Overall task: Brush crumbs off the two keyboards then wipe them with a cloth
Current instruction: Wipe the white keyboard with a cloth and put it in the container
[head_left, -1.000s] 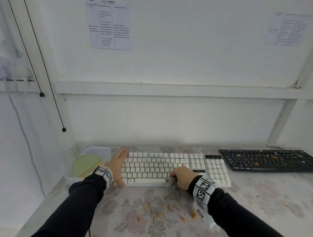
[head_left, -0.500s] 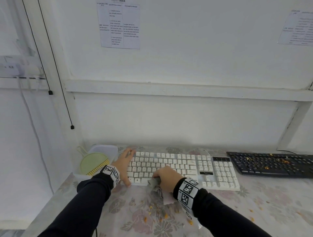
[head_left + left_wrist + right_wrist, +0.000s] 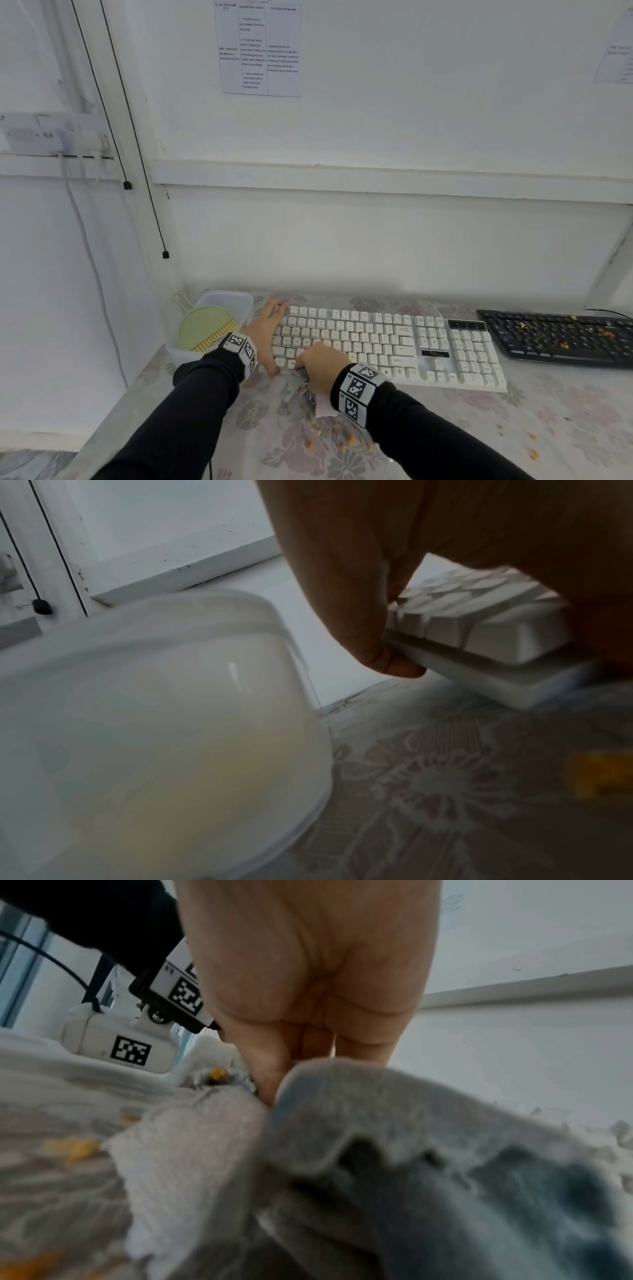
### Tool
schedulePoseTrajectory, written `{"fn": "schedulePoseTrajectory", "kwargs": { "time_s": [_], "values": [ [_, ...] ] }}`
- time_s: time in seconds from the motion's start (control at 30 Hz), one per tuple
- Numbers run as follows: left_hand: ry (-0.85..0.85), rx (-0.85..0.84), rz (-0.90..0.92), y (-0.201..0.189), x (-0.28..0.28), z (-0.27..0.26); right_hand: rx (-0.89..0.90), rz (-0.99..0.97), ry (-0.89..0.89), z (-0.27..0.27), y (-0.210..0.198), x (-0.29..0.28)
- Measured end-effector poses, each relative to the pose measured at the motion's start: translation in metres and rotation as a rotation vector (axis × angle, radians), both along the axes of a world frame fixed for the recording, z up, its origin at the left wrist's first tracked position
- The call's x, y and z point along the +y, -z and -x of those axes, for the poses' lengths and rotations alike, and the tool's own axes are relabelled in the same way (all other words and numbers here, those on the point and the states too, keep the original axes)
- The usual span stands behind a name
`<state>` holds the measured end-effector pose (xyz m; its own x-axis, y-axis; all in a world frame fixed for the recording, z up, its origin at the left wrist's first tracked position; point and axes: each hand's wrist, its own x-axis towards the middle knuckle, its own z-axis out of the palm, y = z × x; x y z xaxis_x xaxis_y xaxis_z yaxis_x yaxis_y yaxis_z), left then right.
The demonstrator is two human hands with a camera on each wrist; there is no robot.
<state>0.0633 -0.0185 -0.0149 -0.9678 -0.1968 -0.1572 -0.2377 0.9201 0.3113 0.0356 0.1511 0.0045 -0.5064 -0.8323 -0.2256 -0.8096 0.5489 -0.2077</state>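
At lower centre, the left hand (image 3: 265, 334) grips the white keyboard's (image 3: 394, 346) left end, while the right hand (image 3: 322, 363) clutches the grey cloth (image 3: 394, 1150) against its front-left keys; the black keyboard (image 3: 561, 337) lies far right

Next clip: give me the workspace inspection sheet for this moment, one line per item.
Surface: floral tablecloth, orange crumbs scattered on it.
Job's things: white keyboard looks crumb-free; black keyboard has crumbs on it; grey cloth; green brush in a plastic tub.
Clutter: nothing seen.
Grip: left hand grips the white keyboard's left end; right hand holds the cloth at its front edge.
Cables: white keyboard cable; black cords on the wall.
Surroundings: white wall, printed sheet.
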Motion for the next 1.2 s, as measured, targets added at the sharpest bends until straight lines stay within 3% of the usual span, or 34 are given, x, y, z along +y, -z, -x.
{"fn": "schedulePoseTrajectory", "kwargs": {
  "time_s": [0.13,0.37,0.53,0.77,1.03,1.13,1.2],
  "values": [
    [-0.009,-0.004,-0.003,0.001,0.0,-0.001,-0.02,-0.01,0.045,0.015,-0.004,0.015],
    [0.007,-0.011,-0.008,-0.002,-0.001,-0.003,-0.086,0.246,0.043,0.02,-0.011,0.007],
    [-0.017,0.061,0.062,0.002,0.002,-0.003,-0.067,0.23,-0.002,0.015,0.007,-0.013],
    [-0.013,0.107,0.029,0.011,-0.005,-0.001,-0.028,0.231,-0.06,0.013,-0.005,-0.028],
    [0.018,0.136,-0.016,0.017,-0.011,-0.002,-0.01,0.085,-0.212,0.012,-0.006,-0.027],
    [0.039,0.105,-0.015,0.013,-0.01,-0.005,0.024,-0.108,-0.257,0.014,-0.007,-0.017],
    [0.053,0.054,-0.028,0.009,-0.009,-0.004,0.028,-0.066,-0.228,0.022,-0.001,-0.01]
  ]
}}
